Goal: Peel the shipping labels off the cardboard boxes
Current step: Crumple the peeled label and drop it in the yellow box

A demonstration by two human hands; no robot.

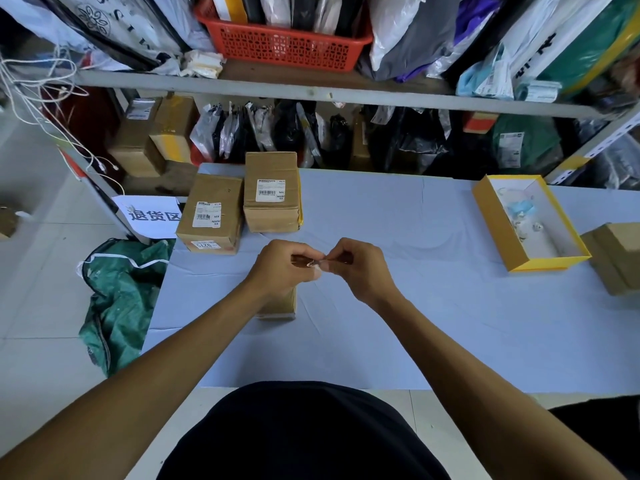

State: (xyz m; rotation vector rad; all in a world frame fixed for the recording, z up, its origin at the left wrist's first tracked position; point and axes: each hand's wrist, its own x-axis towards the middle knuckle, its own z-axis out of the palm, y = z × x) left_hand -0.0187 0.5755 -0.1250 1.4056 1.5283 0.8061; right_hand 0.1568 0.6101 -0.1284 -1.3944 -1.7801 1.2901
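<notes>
Black shirt [304, 434] at table [415, 323] edge. Left hand [282, 268] and right hand [360, 268] meet above a small box [280, 304], both pinching a crumpled scrap [317, 263] (label or tape, unclear). Two boxes behind bear labels [206, 214] [271, 190].

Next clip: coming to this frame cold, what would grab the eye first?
First, the two hands meeting mid-table: the left hand and right hand pinch a small crumpled scrap between them, above a cardboard box largely hidden beneath the left wrist. Behind them on the left stand two boxes, each with a white label on top. The open yellow box on the right and the red basket on the shelf add colour.
</notes>
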